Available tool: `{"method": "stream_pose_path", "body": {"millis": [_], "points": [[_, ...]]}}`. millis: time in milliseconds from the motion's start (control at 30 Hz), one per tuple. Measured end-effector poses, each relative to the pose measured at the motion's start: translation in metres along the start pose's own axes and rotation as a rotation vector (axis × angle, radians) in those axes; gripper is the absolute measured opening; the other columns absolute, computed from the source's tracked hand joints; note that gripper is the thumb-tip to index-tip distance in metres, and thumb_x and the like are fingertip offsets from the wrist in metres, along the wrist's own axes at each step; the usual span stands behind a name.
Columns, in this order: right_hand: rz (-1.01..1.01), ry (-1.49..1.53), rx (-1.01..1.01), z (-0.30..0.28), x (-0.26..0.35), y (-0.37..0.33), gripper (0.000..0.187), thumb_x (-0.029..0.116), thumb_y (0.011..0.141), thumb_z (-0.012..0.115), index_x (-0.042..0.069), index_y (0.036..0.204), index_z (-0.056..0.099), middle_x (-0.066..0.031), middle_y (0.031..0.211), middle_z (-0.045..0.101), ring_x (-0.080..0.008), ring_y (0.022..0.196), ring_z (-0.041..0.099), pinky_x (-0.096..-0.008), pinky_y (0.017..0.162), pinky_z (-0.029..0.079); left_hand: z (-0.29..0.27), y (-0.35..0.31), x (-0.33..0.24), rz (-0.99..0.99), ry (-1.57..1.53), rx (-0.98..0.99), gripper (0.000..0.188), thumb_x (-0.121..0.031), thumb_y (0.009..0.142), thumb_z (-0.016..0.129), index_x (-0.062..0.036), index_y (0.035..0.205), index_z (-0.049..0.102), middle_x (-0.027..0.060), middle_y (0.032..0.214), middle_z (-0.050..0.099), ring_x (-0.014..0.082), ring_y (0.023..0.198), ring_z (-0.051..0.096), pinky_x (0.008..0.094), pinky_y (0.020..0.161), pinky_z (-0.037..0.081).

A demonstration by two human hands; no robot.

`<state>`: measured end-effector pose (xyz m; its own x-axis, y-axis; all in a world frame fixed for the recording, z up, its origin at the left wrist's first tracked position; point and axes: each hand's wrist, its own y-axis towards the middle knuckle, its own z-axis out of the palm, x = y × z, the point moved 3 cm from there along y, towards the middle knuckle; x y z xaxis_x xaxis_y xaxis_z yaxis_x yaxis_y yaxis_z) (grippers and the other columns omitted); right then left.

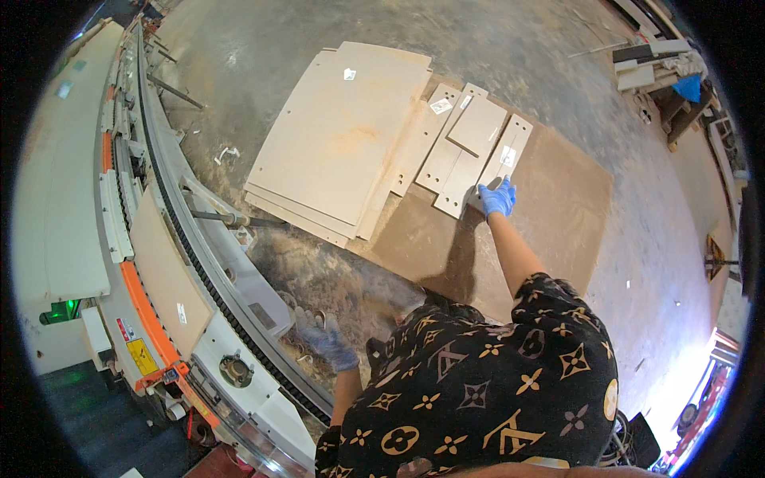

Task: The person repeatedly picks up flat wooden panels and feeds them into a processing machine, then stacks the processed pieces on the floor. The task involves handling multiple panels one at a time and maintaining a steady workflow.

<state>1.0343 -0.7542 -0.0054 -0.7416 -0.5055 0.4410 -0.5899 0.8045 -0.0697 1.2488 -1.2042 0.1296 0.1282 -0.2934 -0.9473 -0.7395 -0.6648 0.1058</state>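
My right hand (497, 198), in a blue glove, reaches forward to the near end of a narrow pale panel (516, 137). Its thumb and fingers grip that end from either side. This panel bears a white label and small holes, and lies at the right of several other drilled panels (441, 171). A smaller rectangular panel (479, 125) rests on top of them. Low on the left, my left hand (333, 347), also blue-gloved, hangs beside the machine's edge. Motion smears its fingers, so whether it holds anything cannot be made out.
Large flat panels (343, 135) are stacked left of the narrow ones. Beneath the narrow panels lies a brown sheet (558, 183) on the concrete floor. A long machine (171, 239) with an orange rail runs down the left side. Scrap boards (641, 77) are piled far right.
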Motion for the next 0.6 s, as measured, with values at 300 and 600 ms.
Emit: {"method": "stream_pose_path", "body": {"millis": [300, 600], "points": [[0.198, -0.176, 0.091, -0.011, 0.012, 0.007, 0.085, 0.044, 0.067, 0.066, 0.019, 0.141, 0.032, -0.0183, 0.148, 0.02, -0.0335, 0.133, 0.027, -0.0452, 0.106, 0.026, -0.017, 0.001, 0.011, -0.055, -0.098, 0.02, 0.065, -0.035, 0.088, 0.058, -0.0021, 0.137, 0.031, 0.016, 0.141, 0.03, 0.0314, 0.129, 0.031, 0.0444, 0.104, 0.031], [-0.024, 0.899, 0.153, -0.032, -0.033, -0.024, 0.065, 0.004, 0.072, 0.064, -0.009, 0.129, 0.036, -0.0215, 0.132, 0.045, -0.0288, 0.125, 0.041, -0.0349, 0.106, 0.03, 0.014, 0.01, 0.035, -0.061, 0.228, 0.138, 0.06, -0.028, 0.086, 0.059, -0.0014, 0.134, 0.035, 0.0177, 0.134, 0.038, 0.0289, 0.124, 0.037, 0.0436, 0.105, 0.031]]}}
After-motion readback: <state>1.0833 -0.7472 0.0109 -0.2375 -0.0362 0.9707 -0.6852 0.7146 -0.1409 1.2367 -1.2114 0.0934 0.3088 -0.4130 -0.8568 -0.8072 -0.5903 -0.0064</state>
